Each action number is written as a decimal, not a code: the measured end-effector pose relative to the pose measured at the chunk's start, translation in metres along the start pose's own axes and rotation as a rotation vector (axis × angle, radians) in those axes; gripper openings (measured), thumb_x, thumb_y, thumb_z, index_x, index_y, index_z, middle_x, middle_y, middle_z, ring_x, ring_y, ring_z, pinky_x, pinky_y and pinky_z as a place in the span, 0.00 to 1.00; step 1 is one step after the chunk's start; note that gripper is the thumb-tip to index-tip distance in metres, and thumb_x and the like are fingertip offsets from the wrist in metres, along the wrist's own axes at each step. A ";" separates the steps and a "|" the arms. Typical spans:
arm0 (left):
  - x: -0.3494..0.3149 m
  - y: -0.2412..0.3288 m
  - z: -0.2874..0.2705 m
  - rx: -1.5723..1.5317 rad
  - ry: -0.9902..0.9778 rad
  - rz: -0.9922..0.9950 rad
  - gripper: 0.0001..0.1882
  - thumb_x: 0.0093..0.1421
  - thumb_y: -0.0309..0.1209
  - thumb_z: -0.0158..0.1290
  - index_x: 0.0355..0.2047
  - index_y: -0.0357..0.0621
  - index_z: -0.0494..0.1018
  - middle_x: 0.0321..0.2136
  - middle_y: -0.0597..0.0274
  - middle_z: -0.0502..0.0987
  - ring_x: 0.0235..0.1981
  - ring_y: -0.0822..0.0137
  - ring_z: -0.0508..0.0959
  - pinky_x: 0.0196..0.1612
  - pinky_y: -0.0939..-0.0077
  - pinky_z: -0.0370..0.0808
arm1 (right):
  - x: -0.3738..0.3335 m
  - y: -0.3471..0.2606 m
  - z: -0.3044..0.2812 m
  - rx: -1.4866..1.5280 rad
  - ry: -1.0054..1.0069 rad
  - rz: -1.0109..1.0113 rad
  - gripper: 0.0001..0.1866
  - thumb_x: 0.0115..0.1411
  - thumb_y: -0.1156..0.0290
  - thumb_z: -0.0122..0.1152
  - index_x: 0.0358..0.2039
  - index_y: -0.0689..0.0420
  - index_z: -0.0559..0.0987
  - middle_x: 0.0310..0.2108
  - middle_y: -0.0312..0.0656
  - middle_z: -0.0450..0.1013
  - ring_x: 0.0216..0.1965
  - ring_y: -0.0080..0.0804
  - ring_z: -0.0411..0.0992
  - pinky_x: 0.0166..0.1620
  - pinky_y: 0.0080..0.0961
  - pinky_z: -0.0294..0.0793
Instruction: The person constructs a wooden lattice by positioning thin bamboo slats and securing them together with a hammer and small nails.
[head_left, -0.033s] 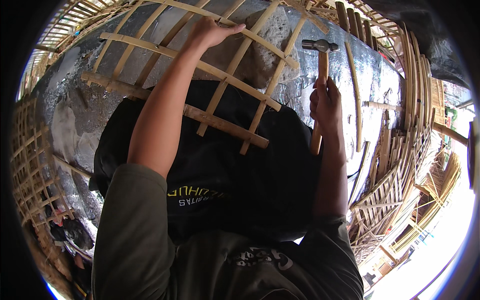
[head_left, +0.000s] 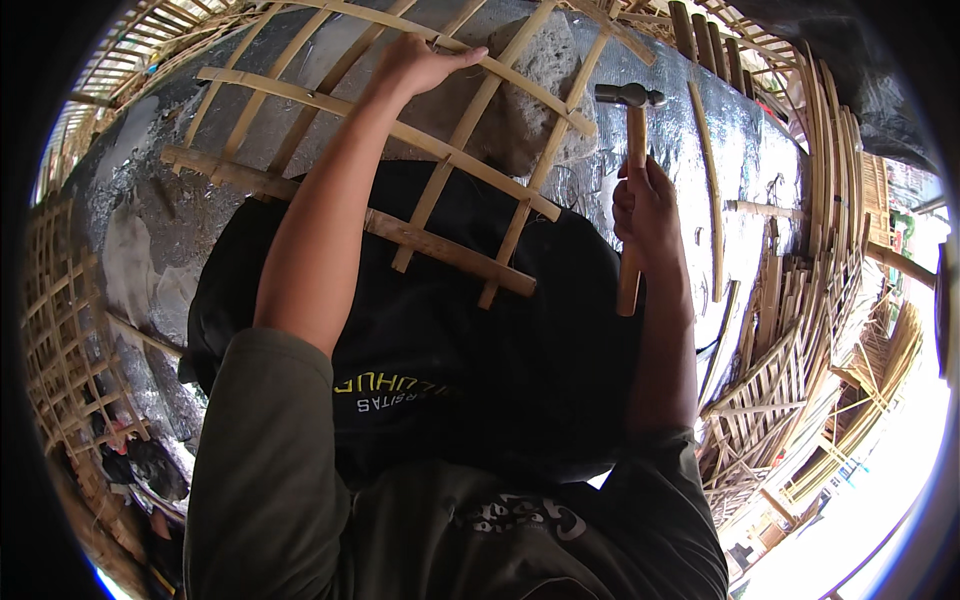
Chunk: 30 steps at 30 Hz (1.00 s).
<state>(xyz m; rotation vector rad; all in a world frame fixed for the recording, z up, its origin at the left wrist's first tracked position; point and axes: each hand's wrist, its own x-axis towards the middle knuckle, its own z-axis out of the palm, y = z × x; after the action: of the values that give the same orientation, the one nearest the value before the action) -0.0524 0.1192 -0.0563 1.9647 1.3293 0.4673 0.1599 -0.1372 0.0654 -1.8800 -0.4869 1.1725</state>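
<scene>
A lattice of split bamboo slats (head_left: 450, 157) lies tilted across my lap, its near bar over dark cloth (head_left: 480, 340). My left hand (head_left: 415, 66) is closed round one of its upper slats, thumb stretched along the strip; the other fingers are partly hidden. Off the lattice's right side, my right hand (head_left: 650, 208) grips a hammer (head_left: 637, 135) by its wooden handle. The hammer's steel head is raised, apart from the slats. Beneath the lattice's far part sits a rough grey stone block (head_left: 520, 125).
Shiny silver sheeting (head_left: 740, 150) covers the ground, with a loose bamboo strip (head_left: 708, 190) on it. Stacked slats and finished lattice pieces (head_left: 765, 385) stand to the right. Another bamboo lattice (head_left: 65, 330) is at the left edge. Short dark posts (head_left: 705, 45) stand at the back right.
The hammer has shifted slightly left and its head has turned, showing more side-on. My left hand and the lattice have barely moved.
</scene>
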 end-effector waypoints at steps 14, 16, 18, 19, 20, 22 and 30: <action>0.004 -0.002 -0.003 0.006 -0.059 -0.040 0.44 0.42 0.71 0.63 0.38 0.38 0.82 0.33 0.46 0.83 0.38 0.51 0.84 0.40 0.60 0.81 | 0.000 0.004 0.009 0.162 -0.117 0.185 0.12 0.73 0.56 0.46 0.37 0.49 0.69 0.18 0.25 0.54 0.14 0.12 0.51 0.16 0.15 0.50; 0.001 -0.001 0.001 -0.002 0.051 0.030 0.44 0.42 0.71 0.63 0.35 0.37 0.82 0.30 0.46 0.83 0.36 0.52 0.84 0.39 0.60 0.81 | 0.003 0.005 0.006 0.236 -0.058 0.143 0.13 0.73 0.55 0.46 0.37 0.49 0.69 0.18 0.25 0.54 0.14 0.12 0.51 0.16 0.15 0.50; 0.001 -0.001 0.006 0.003 0.094 0.059 0.45 0.41 0.72 0.62 0.34 0.36 0.82 0.29 0.46 0.82 0.34 0.53 0.85 0.38 0.61 0.81 | 0.003 0.007 0.005 0.282 0.019 0.081 0.13 0.73 0.54 0.48 0.37 0.49 0.69 0.18 0.25 0.54 0.14 0.13 0.51 0.16 0.16 0.50; 0.004 -0.001 0.006 0.012 0.084 0.055 0.45 0.41 0.72 0.62 0.34 0.36 0.82 0.28 0.46 0.82 0.34 0.53 0.85 0.37 0.61 0.81 | 0.003 0.007 0.005 0.228 0.001 0.110 0.13 0.73 0.55 0.47 0.37 0.49 0.69 0.18 0.25 0.54 0.14 0.13 0.51 0.16 0.16 0.51; 0.005 0.000 0.006 0.017 0.074 0.053 0.45 0.41 0.73 0.62 0.33 0.36 0.82 0.28 0.46 0.82 0.33 0.53 0.85 0.37 0.61 0.81 | 0.001 0.003 0.007 0.171 -0.015 0.138 0.12 0.73 0.55 0.47 0.37 0.49 0.69 0.18 0.25 0.54 0.14 0.13 0.51 0.16 0.16 0.51; 0.002 -0.004 0.004 0.017 0.037 0.027 0.46 0.40 0.74 0.61 0.34 0.36 0.82 0.28 0.46 0.82 0.33 0.53 0.85 0.37 0.61 0.81 | -0.004 0.002 0.008 0.101 -0.139 0.207 0.12 0.73 0.55 0.47 0.37 0.49 0.70 0.18 0.24 0.54 0.14 0.13 0.51 0.16 0.16 0.51; 0.003 0.001 0.002 0.007 -0.007 0.013 0.45 0.42 0.73 0.60 0.38 0.40 0.82 0.32 0.46 0.83 0.38 0.52 0.84 0.42 0.60 0.81 | 0.002 0.003 0.006 0.277 0.008 0.094 0.11 0.73 0.57 0.46 0.38 0.50 0.69 0.17 0.24 0.53 0.14 0.12 0.50 0.16 0.15 0.49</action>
<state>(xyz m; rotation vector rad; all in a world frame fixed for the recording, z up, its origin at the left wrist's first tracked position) -0.0492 0.1212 -0.0575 1.9803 1.3163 0.4626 0.1554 -0.1349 0.0604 -1.6819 -0.2200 1.2259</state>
